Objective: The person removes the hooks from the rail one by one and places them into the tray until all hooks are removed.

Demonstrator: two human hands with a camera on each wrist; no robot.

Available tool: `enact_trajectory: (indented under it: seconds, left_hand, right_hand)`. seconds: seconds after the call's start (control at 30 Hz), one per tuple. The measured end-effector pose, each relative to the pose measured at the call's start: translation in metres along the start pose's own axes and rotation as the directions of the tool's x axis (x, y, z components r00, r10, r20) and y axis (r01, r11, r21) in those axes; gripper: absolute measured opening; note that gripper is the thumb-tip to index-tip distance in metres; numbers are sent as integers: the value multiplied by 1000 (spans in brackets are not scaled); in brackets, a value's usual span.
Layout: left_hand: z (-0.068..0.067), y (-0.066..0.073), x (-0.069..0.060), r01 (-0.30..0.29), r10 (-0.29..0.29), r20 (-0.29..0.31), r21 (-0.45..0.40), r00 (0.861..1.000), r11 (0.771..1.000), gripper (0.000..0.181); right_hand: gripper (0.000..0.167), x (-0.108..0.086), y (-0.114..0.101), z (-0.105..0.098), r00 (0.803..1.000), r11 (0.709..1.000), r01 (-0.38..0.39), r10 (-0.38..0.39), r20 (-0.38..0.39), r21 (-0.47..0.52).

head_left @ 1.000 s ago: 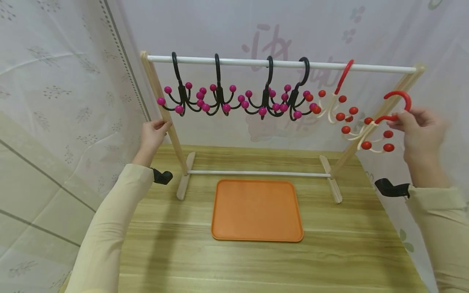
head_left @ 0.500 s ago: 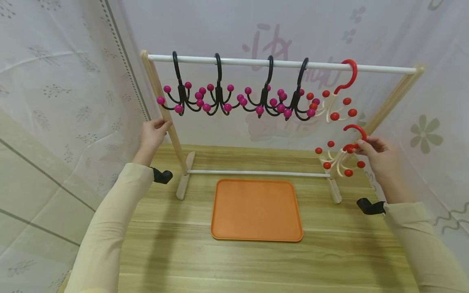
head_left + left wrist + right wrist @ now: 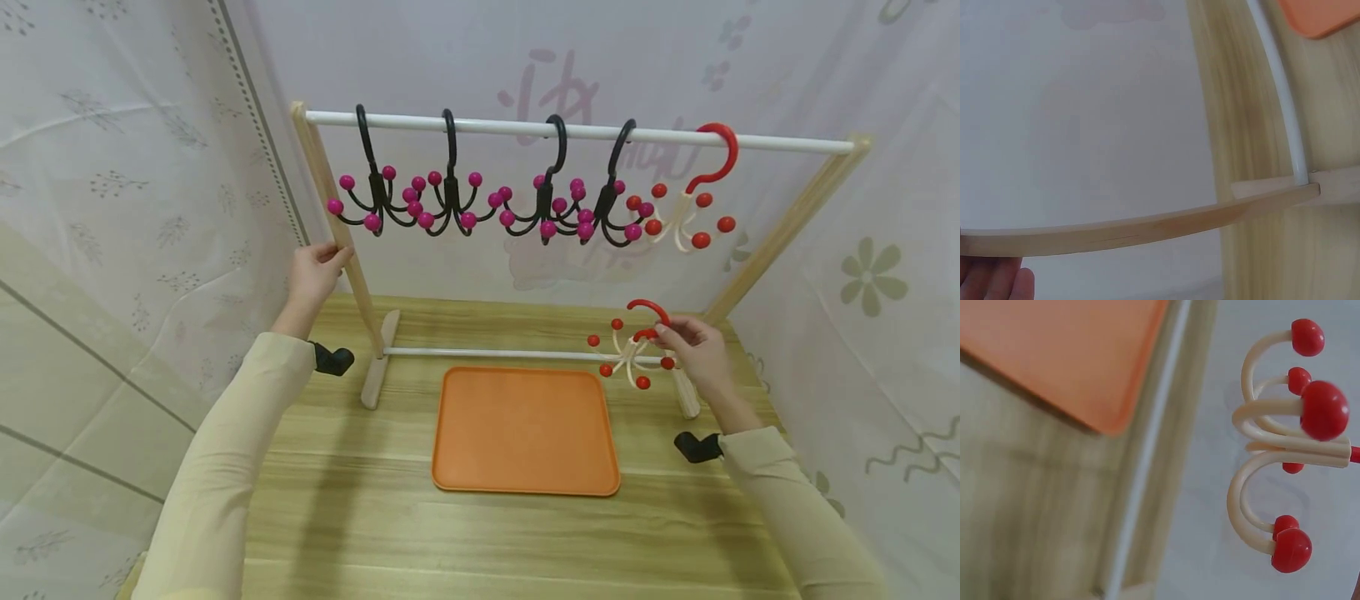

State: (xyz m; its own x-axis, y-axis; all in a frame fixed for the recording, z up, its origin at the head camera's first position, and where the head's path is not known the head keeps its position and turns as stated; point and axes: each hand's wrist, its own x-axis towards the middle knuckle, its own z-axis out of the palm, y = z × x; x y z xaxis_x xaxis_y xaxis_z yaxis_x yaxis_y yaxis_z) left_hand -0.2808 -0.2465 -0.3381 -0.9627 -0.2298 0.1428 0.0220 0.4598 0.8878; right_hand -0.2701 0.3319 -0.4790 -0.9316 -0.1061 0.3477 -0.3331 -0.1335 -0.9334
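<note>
In the head view my right hand [image 3: 699, 354] pinches a multi-armed hanger [image 3: 628, 353] by the base of its red hook. Its curved arms are cream with red ball tips, spread large across the right wrist view [image 3: 1319, 450]. The hanger is in front of the lower white rod, beyond the tray's back right corner. My left hand [image 3: 315, 279] grips the left wooden post [image 3: 356, 283] of a small clothes rack. A similar red-hooked hanger [image 3: 682, 218] hangs toward the right end of the rack's upper white rod [image 3: 495, 127].
Several black hangers [image 3: 452, 196] with magenta ball tips hang along the upper rod. An orange tray [image 3: 525, 429] lies on the wood-grain table [image 3: 360, 517] before the lower white rod [image 3: 480, 353]. The right wooden post [image 3: 787, 229] stands behind my right hand.
My right hand has carried the held hanger left and down, from beside the right post to above the tray's back right area. The hanging ones swing slightly. My left hand stays on its post.
</note>
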Motion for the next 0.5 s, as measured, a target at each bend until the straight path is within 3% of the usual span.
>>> enact_trajectory:
  seconds: [0.07,0.1,0.2,0.23,0.4,0.43,0.5]
  left_hand:
    - [0,0,0,2,-2,1,5,1000,1000,45]
    - [0,1,0,3,-3,2,7,1000,1000,45]
    - [0,1,0,0,0,3,15,1000,1000,45]
    - [0,1,0,0,0,1,15,1000,1000,45]
    - [0,1,-1,-5,5,-4,21,1000,1000,45]
    - [-1,1,-1,-4,4,-2,22,1000,1000,45]
    - [-1,1,0,-4,4,0,23,1000,1000,46]
  right_hand:
    - [23,0,25,-2,999,1000,5,-6,33,22]
    - [24,-5,15,13,1000,1000,-18,18,15,-19]
    - [24,-11,24,35,999,998,-53,53,9,-38]
    - [23,-11,42,32,998,999,-47,48,31,-12]
    - [23,-12,105,36,999,987,-40,45,26,-156]
    - [23,-12,109,41,998,985,-44,50,29,-168]
    - [23,-16,95,62,998,978,-55,60,21,-203]
